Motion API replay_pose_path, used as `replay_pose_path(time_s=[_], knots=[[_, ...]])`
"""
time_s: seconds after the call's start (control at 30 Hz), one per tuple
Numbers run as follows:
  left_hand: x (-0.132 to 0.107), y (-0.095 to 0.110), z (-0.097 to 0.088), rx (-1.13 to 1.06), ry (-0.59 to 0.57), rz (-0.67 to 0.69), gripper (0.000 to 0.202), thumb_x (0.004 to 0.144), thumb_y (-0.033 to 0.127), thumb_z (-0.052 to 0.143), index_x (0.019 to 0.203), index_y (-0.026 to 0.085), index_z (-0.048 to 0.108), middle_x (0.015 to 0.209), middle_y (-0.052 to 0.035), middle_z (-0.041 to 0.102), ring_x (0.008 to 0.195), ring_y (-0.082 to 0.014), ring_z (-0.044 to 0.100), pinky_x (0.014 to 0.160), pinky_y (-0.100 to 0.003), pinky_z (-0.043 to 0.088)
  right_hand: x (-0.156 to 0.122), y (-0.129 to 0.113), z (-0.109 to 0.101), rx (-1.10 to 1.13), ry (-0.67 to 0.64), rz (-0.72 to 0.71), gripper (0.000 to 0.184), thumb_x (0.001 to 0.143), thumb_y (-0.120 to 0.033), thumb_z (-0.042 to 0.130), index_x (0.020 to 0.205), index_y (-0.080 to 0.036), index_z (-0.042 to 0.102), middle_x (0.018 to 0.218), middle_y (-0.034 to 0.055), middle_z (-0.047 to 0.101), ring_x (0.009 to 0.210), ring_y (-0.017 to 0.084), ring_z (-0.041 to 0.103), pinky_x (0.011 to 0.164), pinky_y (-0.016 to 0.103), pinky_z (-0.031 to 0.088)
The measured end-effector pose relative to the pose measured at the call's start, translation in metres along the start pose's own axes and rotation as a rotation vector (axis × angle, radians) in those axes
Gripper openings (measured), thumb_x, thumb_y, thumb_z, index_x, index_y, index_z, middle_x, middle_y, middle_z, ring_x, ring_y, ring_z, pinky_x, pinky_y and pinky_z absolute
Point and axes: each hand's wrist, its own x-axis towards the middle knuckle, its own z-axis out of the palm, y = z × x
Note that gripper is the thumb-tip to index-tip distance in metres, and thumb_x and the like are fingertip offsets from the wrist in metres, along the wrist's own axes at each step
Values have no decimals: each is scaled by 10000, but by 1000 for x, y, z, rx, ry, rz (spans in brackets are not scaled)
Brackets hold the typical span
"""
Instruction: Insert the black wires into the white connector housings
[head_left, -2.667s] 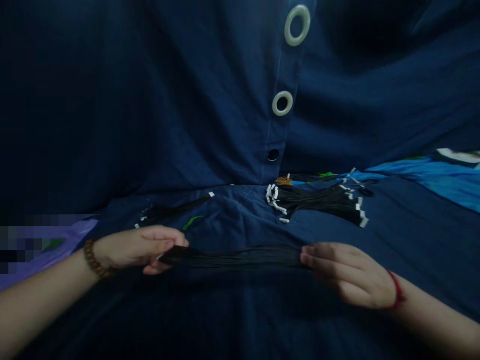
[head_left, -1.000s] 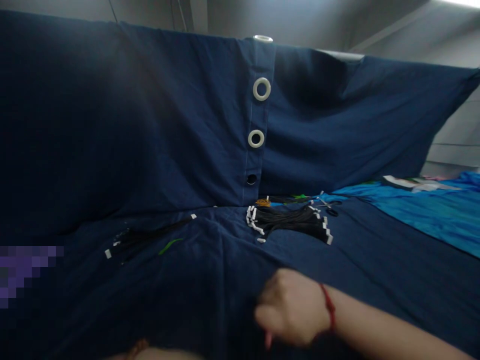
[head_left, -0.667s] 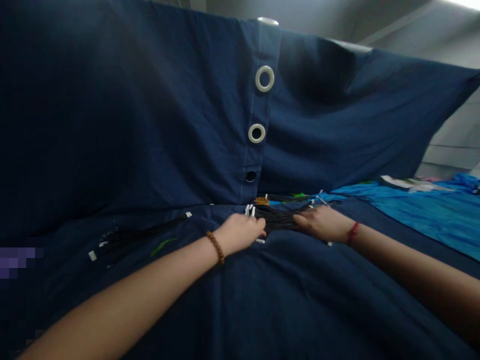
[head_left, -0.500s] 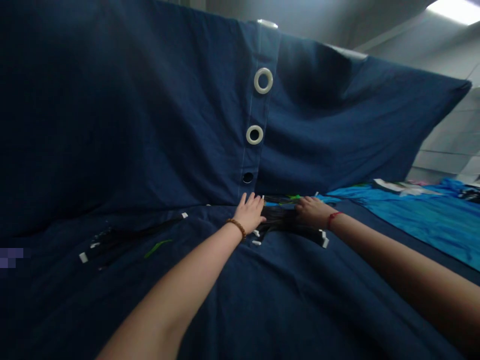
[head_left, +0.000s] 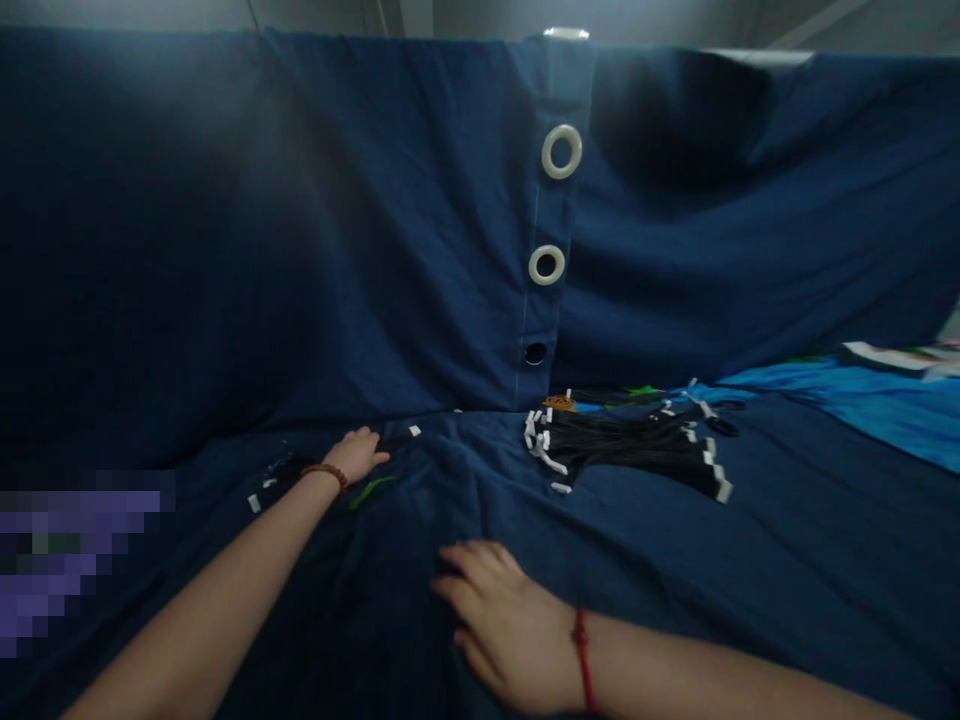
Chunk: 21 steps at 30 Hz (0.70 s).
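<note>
Centre-left, my left hand, grip hidden, covers a thin black, white-tipped strand bundle; uneven pinching could splay it. Lower centre, my right hand spreads released.

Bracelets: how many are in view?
2: a brown beaded bracelet by the left hand, and a red cord bracelet by the right hand. Any outside the frame can't be seen.

Left of centre, a slim black cable bundle with white ends slants up rightward, its middle hidden, while a thicker, white-ended cable pile lies sideways at centre right.
</note>
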Motion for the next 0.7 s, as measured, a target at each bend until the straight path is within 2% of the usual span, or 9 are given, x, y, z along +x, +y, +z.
replay_pose_path(time_s=[0.07, 0.17, 0.33, 0.43, 0.53, 0.6, 0.67, 0.7], knots=[[0, -8, 6, -13, -4, -41, 284, 839, 285, 506, 1089, 149, 520, 1087, -81, 558, 906, -202, 570, 759, -402, 488, 5, -11, 5, 87, -6, -61, 430, 815, -339, 435, 1237, -252, 428, 1311, 32, 429, 1225, 215, 336, 1017, 370, 258], [2, -15, 6, -63, 23, -93, 280, 841, 288, 503, 1083, 150, 524, 1083, -79, 560, 906, -201, 570, 761, -401, 487, 2, -5, 5, 180, -9, -83, 401, 812, -318, 441, 1202, -228, 466, 1291, 32, 459, 1217, 203, 351, 1005, 342, 280], [11, -37, -15, -191, 90, -185, 268, 842, 295, 500, 1063, 148, 536, 1053, -70, 573, 870, -193, 580, 733, -380, 498, -4, 6, -1, 280, -29, -85, 398, 788, -271, 468, 1180, -202, 487, 1282, 50, 468, 1215, 187, 350, 1013, 335, 249], [7, -43, -29, -236, 189, -229, 262, 842, 296, 499, 1052, 144, 542, 1034, -64, 580, 851, -190, 586, 716, -368, 504, -2, 5, -2, 328, -28, -80, 392, 783, -263, 471, 1169, -198, 496, 1275, 59, 472, 1207, 193, 353, 1003, 351, 248], [-10, -41, -52, -224, 363, -275, 277, 844, 290, 497, 1078, 144, 524, 1046, -71, 574, 857, -190, 584, 722, -376, 502, -1, 4, -2, 384, -21, -78, 390, 780, -249, 476, 1165, -193, 503, 1273, 66, 473, 1209, 201, 348, 1004, 359, 234], [-25, -35, -75, -182, 493, -284, 296, 845, 290, 493, 1103, 146, 506, 1077, -80, 557, 906, -208, 568, 766, -411, 481, -1, 5, -1, 433, -17, -75, 391, 779, -243, 478, 1165, -187, 508, 1279, 75, 468, 1214, 211, 340, 1009, 372, 218], [-38, -26, -101, -139, 570, -213, 306, 849, 288, 480, 1121, 147, 492, 1126, -86, 530, 992, -238, 529, 829, -451, 439, -3, 6, 1, 497, -14, -72, 394, 776, -234, 483, 1165, -184, 513, 1285, 82, 462, 1220, 219, 331, 1011, 384, 205], [-43, -20, -113, -121, 574, -159, 280, 853, 268, 469, 1102, 143, 501, 1121, -87, 530, 1020, -242, 511, 854, -463, 416, -4, 6, 2, 535, -13, -69, 394, 772, -226, 488, 1163, -186, 517, 1284, 83, 463, 1221, 222, 328, 1012, 391, 197]])
